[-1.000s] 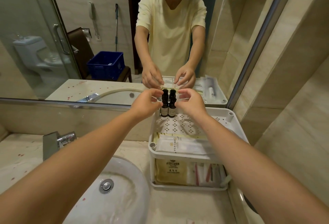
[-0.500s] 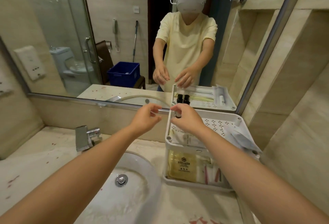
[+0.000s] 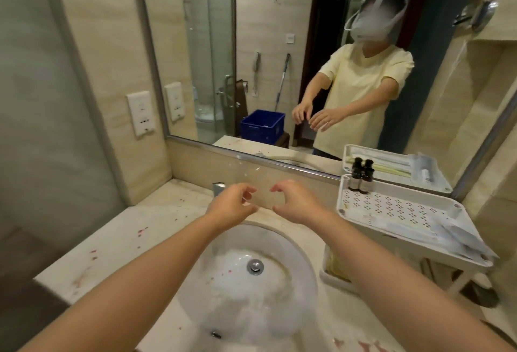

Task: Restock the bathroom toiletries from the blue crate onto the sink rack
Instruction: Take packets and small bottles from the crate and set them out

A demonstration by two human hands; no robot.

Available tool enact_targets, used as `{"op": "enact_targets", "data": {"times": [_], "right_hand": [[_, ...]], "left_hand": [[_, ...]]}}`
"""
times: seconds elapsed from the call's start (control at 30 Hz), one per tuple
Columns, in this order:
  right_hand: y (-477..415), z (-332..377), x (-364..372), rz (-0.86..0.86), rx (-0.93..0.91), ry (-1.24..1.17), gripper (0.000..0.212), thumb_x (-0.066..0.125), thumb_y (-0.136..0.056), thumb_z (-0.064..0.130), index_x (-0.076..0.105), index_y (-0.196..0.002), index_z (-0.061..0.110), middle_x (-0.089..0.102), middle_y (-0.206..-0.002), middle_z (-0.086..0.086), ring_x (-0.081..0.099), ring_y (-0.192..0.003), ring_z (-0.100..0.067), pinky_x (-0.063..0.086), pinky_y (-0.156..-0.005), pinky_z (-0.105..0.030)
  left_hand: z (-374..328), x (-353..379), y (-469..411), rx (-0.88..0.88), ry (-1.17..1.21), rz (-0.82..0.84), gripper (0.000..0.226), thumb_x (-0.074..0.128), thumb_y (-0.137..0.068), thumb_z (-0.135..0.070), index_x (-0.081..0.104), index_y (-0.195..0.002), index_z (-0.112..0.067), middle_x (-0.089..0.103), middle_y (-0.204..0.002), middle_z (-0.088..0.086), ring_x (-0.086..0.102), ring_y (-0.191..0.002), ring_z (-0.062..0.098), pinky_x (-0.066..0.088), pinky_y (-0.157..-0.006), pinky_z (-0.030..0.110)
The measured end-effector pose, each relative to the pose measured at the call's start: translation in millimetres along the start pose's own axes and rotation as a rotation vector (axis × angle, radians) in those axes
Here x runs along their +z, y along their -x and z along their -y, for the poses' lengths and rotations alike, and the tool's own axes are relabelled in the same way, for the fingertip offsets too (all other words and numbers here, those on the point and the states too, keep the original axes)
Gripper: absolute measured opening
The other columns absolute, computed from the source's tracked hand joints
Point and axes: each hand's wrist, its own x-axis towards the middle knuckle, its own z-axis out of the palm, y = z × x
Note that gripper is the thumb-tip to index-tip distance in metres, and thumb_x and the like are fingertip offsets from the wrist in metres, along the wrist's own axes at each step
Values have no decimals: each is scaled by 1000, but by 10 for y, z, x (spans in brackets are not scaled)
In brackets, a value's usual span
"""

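Head view: your left hand [image 3: 232,206] and right hand [image 3: 296,203] have left the rack [image 3: 391,207], loosely curled, empty.
Bottles [image 3: 360,180]: standing in the rack's back-left corner.
Next: probably the crate [image 3: 263,126], mirrored behind you.

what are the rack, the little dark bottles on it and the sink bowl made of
The rack looks like white moulded plastic, matte, with hole patterns punched through its top tray. The small bottles are dark brown with black caps; glass or plastic, too blurred to tell. The sink basin is likely glazed white ceramic, judging by its glossy, softly reflective surface.
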Motion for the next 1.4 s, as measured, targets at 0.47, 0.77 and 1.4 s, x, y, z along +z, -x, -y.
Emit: {"op": "enact_targets", "data": {"times": [0.47,0.77,1.4], "right_hand": [[526,2137,1001,224,-271,88,53,61,-82,26,50,-134,28,50,-138,2,45,-127,-21,42,-99,-37],[1108,3366,1655,321,-512,79,53,63,-82,34,51,-133,28,51,-137,1,47,-126,-24,42,-99,-39],[2204,5500,2559,520,-999,150,56,61,-84,34,46,-138,26,47,-138,-2,43,-130,-25,38,-101,-38]], "left_hand": [[1497,-1172,1999,-388,-138,-114,49,71,-82,-43,54,-125,-28,57,-108,-13,57,-97,8,50,-88,32],[2133,-1638,3441,-575,-183,-212,48,73,-79,-40,57,-122,-26,56,-103,-11,57,-93,9,48,-87,30],[2765,-2255,5861,-1015,-100,-469,51,70,-86,-38,50,-133,-29,56,-123,-12,56,-107,6,50,-89,29]]}}
